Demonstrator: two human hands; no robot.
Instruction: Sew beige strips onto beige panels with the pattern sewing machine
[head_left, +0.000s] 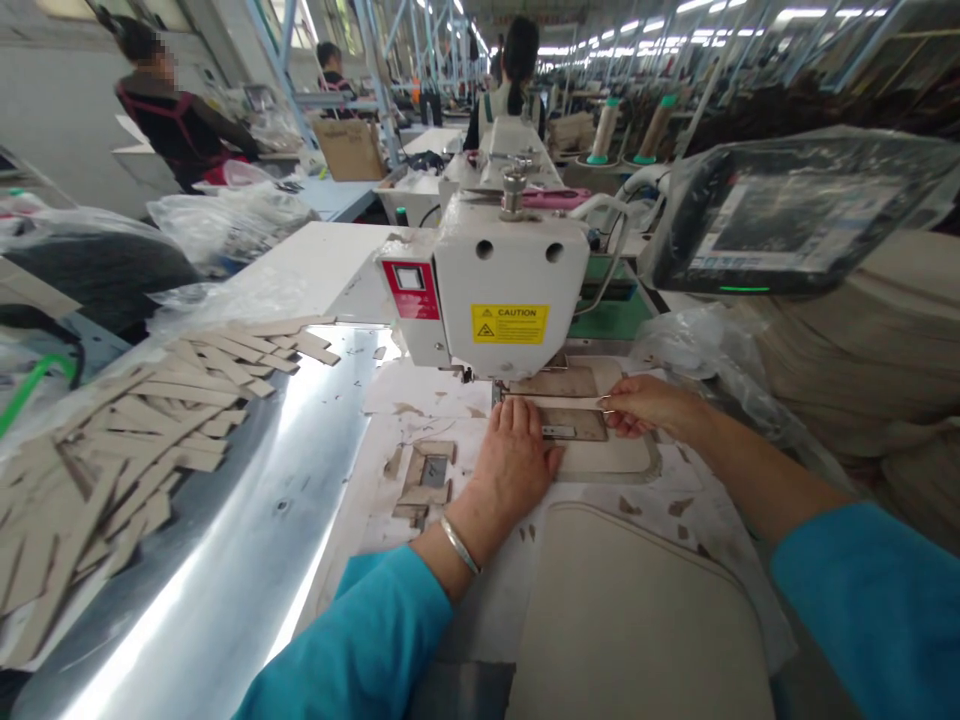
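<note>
A pale beige strip (559, 402) lies stretched across a brown template (574, 427) beneath the white sewing machine head (514, 275). My left hand (514, 455) rests palm down with its fingers laid flat at the strip's left end, close to the needle area. The fingers of my right hand (637, 405) are pinched at the strip's right end; a small shiny bit shows at the fingertips, too small to name. Under the template is a rounded beige panel (611, 460). Nearer to me lies a larger beige panel (637, 620) with a stitched edge.
Many loose beige strips (150, 420) are heaped on the left of the shiny metal table (292, 480). A control screen (795, 225) stands at right above plastic wrap (697, 350). Thread cones (604, 130) stand behind the machine. Several people work farther back.
</note>
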